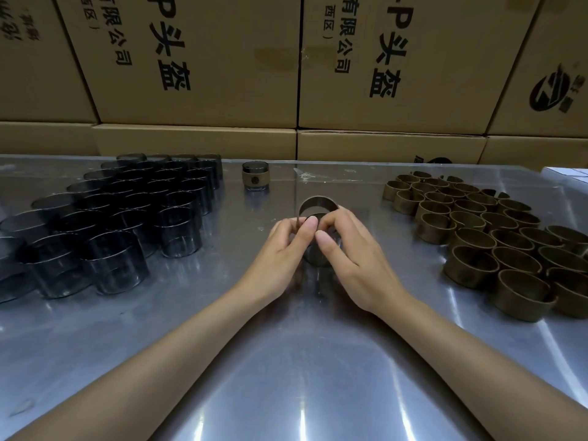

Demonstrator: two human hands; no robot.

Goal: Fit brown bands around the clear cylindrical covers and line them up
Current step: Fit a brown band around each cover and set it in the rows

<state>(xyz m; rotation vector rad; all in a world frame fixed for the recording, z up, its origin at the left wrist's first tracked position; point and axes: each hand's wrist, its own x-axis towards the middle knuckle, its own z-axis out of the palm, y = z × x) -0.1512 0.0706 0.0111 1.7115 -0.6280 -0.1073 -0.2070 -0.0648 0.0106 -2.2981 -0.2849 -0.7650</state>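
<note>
Text only on the cartons stacked behind the bench. Left-centre carton (197, 58): large black "-P头盔", smaller "有限公司" beside it, cut off at the top. Right-centre carton (394, 58): same "-P头盔", "有限公司" and "(西区)". Far-right carton (553, 74): round black logo (its characters too small to read). Far-left carton (35, 58): partial black characters, unreadable. The banded cover (255, 176) carries a round dark mark, illegible.

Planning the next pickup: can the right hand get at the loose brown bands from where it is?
Probably yes, once freed. The right hand now grips the clear cover with the left hand; bare table separates it from the brown bands.
</note>
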